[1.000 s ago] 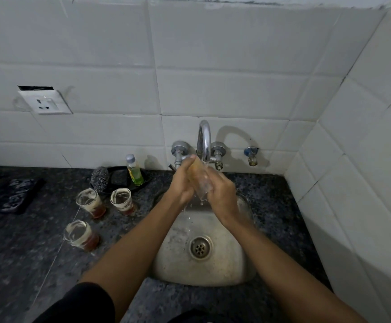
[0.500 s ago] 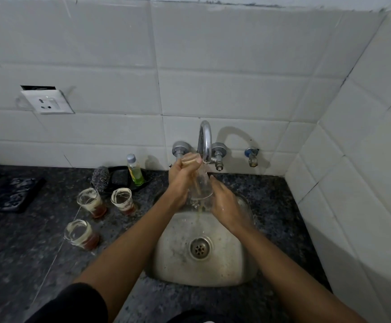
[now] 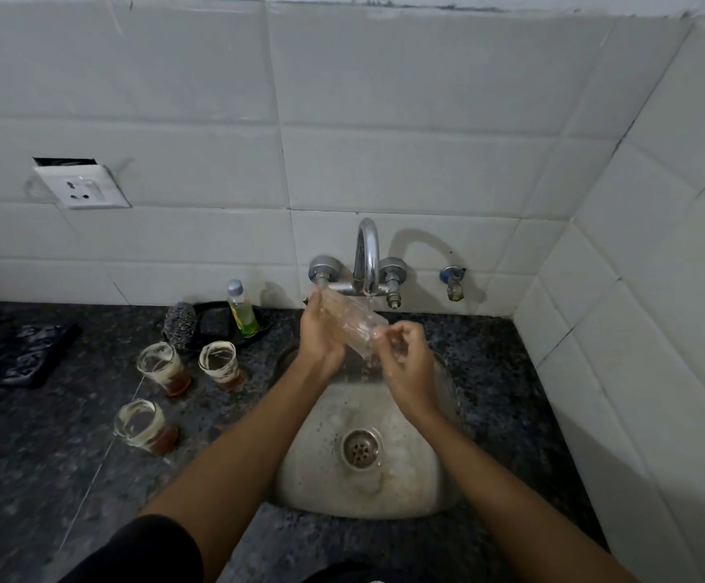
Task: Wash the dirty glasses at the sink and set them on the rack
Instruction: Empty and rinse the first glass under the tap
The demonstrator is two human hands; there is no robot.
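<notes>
**Glass under running tap, both hands on it**

Held over the sink [image 3: 443,490], tilted almost on its side: one clear glass [image 3: 352,319], directly under the tap [image 3: 366,254]. Thin stream of water [image 3: 370,302] hit its upper side. Gripped by the left hand [image 3: 321,334], fingers wrapped round the end nearer the wall. Right hand [image 3: 405,359] at the other end, fingers curled and pinching at the rim; exact contact blurred by water and glare, so depth of fingers inside the glass could not be told. Both forearms reached in from the bottom edge, black sleeve [image 3: 140,549] on the left one.

Stood on the dark speckled counter [image 3: 47,477], left of the sink: three dirty glasses, all upright, white film on the walls, brown residue at the bottom. Back-left glass [image 3: 163,368] and back-right glass [image 3: 220,363] near each other, not touching. Front glass [image 3: 144,427] apart from both, closer to the camera.

Behind those, against the wall: small bottle of yellow-green liquid [image 3: 241,307] standing in a black tray [image 3: 216,326], grey scrubber [image 3: 180,326] just beside the tray. Dark patterned slab [image 3: 14,355] at far left, too dim to identify. Drain [image 3: 361,446] in the sink centre, basin wet and stained. White socket [image 3: 81,187] on the tiled wall, upper left. Small separate valve [image 3: 453,281] right of the tap.
</notes>
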